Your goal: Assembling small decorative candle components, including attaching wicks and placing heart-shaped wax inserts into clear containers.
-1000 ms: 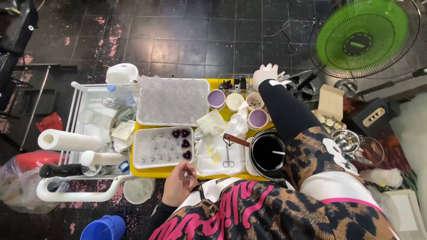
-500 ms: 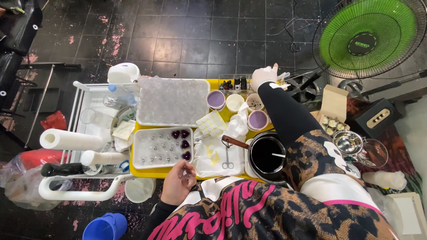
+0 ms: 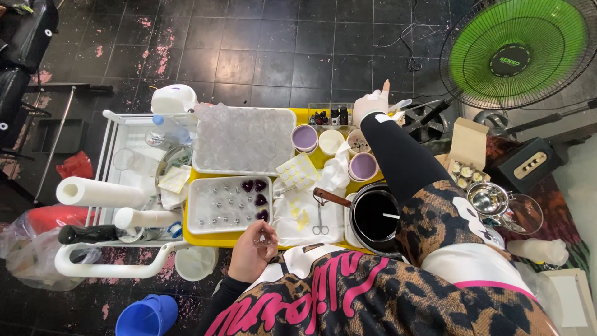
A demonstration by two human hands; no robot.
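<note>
Reaching across to the far right corner of the yellow tray [image 3: 233,239], the right hand [image 3: 371,102] is seen gloved in white with one finger pointing up, just beside a row of small dark bottles [image 3: 329,116]; whether anything is gripped there cannot be told. The left hand [image 3: 254,249] is curled at the near edge of the tray, its fingers pinched around a small thin tool whose kind cannot be made out. Just beyond it lies a white mould tray [image 3: 227,204] with rows of cavities: a few at its right end are filled with dark purple pieces [image 3: 255,186], while the rest appear unfilled, so most of the filling is judged to remain. A pan of dark liquid [image 3: 375,216] sits at the near right, scissors [image 3: 319,221] rest on a white cloth, and purple cups [image 3: 304,137] stand behind. A clear lidded mould [image 3: 244,140] occupies the far left.
</note>
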